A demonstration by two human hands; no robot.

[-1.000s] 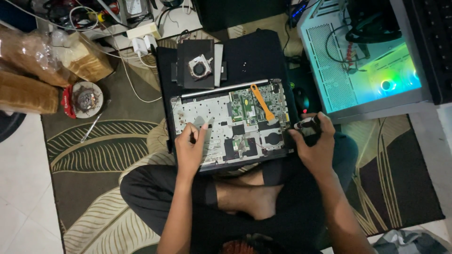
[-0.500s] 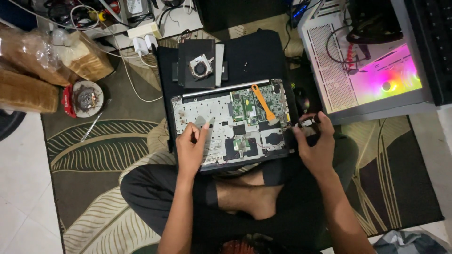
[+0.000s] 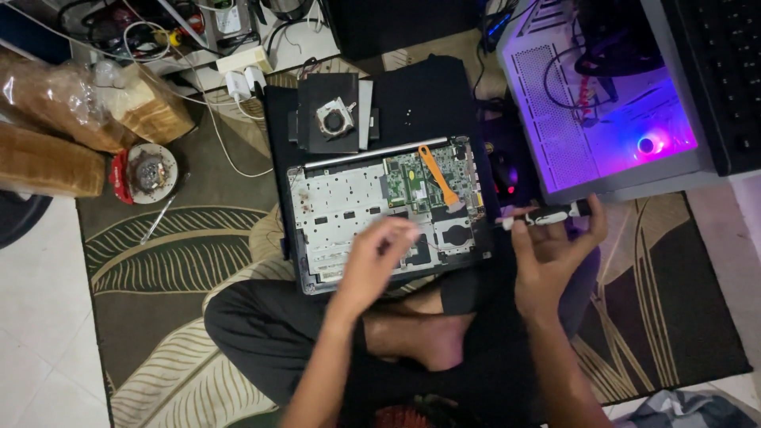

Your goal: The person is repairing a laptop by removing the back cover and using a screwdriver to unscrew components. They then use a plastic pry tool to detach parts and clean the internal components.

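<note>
From where I watch, the biggest change is at the desktop case (image 3: 602, 103) on the right: its inner glow has gone from green, then pink, to violet-blue, a cycling light with no bearing on the work. The opened laptop (image 3: 388, 214) lies where it did, on a black cloth (image 3: 428, 95) over the leaf-patterned rug (image 3: 158, 261), just in front of my crossed legs, with the orange pry tool (image 3: 438, 176) resting slantwise on its green board.

My left hand (image 3: 372, 265) has lifted off the pale inner frame, where it was pressing a moment ago, and now hovers above the lower middle with fingers loosely curled; it is blurred, so I cannot tell whether it pinches anything. My right hand (image 3: 551, 250) has drawn out past the laptop's right edge and is closed around a small black-and-white screwdriver (image 3: 547, 215), tip pointing back at the chassis. Both hands off the board suggests a pause between fasteners, as I judge it.

The removed fan (image 3: 336, 119) sits on a dark panel beyond the laptop. A few tiny specks on the cloth may be screws; too small to tell. The left hand hides part of the frame, and the case's top is cut off.
</note>
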